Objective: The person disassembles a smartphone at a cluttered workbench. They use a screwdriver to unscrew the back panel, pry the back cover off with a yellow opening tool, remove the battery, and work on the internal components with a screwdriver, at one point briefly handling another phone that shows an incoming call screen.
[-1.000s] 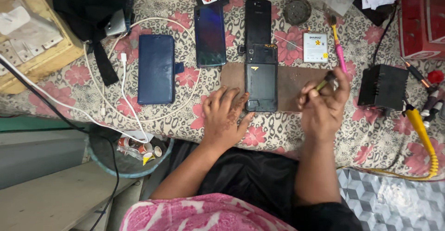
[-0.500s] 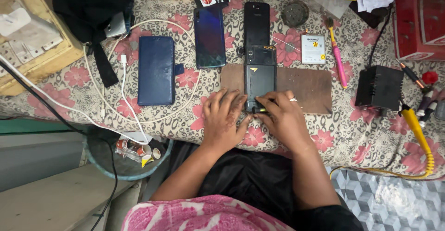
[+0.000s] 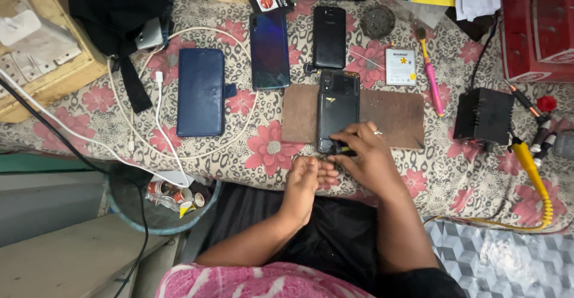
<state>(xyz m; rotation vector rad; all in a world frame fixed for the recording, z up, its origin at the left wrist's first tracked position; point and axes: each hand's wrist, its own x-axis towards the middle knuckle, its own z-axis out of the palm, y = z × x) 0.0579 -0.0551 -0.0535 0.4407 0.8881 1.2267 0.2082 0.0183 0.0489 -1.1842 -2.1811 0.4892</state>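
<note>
An opened black phone point(image 3: 338, 108) lies back-up on a brown board point(image 3: 394, 115) on the floral cloth. My right hand point(image 3: 366, 156) rests at the phone's near end and pinches a small dark tool with a yellow-green mark, its tip against the phone's bottom edge. My left hand point(image 3: 305, 178) sits just below the board's near edge, fingers loosely curled and touching the right hand; whether it holds anything is hidden.
A blue wallet-case phone point(image 3: 201, 92), a dark blue phone point(image 3: 269, 50) and a black phone point(image 3: 329, 37) lie behind. White cables point(image 3: 160, 115), a pink toothbrush point(image 3: 430, 74), a battery point(image 3: 400, 66), a black box point(image 3: 483, 115), a yellow-handled tool point(image 3: 532, 169) and a bin point(image 3: 156, 199) surround.
My right hand came from the right side of the board to the phone's near end. My left hand slid back off the phone toward me, below the board.
</note>
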